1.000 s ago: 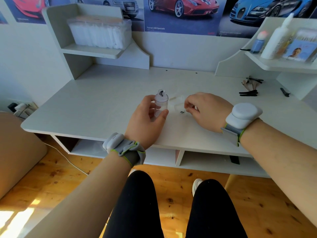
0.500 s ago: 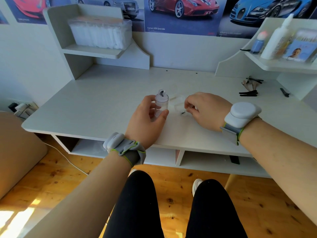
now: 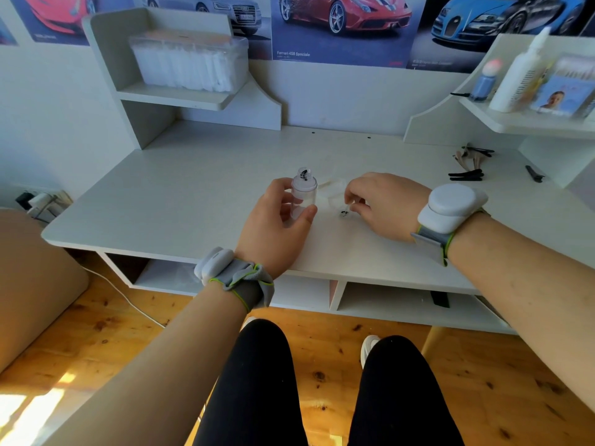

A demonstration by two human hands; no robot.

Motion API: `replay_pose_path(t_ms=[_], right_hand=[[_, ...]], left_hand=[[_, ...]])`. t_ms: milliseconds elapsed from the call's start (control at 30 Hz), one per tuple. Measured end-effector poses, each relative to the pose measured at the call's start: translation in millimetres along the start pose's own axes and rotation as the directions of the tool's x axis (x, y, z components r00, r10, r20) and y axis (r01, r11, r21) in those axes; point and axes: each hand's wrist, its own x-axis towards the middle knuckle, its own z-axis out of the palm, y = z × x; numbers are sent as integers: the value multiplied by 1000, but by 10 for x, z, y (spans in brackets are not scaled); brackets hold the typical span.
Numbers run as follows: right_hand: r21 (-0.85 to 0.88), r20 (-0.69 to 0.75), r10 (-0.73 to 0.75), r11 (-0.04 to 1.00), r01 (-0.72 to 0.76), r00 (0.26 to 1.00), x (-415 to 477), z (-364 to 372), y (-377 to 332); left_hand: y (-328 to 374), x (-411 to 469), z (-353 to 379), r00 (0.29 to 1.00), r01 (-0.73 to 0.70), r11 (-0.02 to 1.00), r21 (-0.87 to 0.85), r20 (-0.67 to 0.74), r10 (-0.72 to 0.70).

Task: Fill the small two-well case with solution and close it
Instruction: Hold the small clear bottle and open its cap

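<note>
A small clear bottle (image 3: pixel 302 191) with a pale collar and a clear cap stands upright on the white desk (image 3: pixel 180 194). My left hand (image 3: pixel 273 226) grips it, thumb in front and fingers behind. Just right of the bottle lies the small white two-well case (image 3: pixel 331 191), partly hidden by my right hand (image 3: pixel 383 204). That hand's fingers are curled and pinch the case's near edge. A tiny dark mark (image 3: pixel 344 214) shows on the desk under the fingertips.
Black hair clips (image 3: pixel 465 177) lie at the desk's back right. The right shelf holds a white squeeze bottle (image 3: pixel 518 75), a small blue bottle (image 3: pixel 483 85) and a card box. A clear box of white pads (image 3: pixel 190 62) fills the left shelf.
</note>
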Motion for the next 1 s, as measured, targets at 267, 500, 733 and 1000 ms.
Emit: replay_pose_path(t_ms=[267, 500, 733, 1000], right_hand=[[10, 14, 9, 1000, -10, 1000, 2, -47, -25], [8, -15, -5, 1000, 5, 1000, -10, -132, -2], [77, -135, -15, 997, 26, 991, -20, -309, 4], [176, -354, -109, 968, 181, 929, -79, -665, -326]], left_hand=[[12, -7, -13, 1000, -3, 1000, 0, 9, 3], [7, -5, -17, 1000, -9, 1000, -5, 7, 9], [-9, -2, -16, 1000, -9, 1000, -20, 3, 9], [11, -22, -25, 999, -37, 999, -22, -6, 37]])
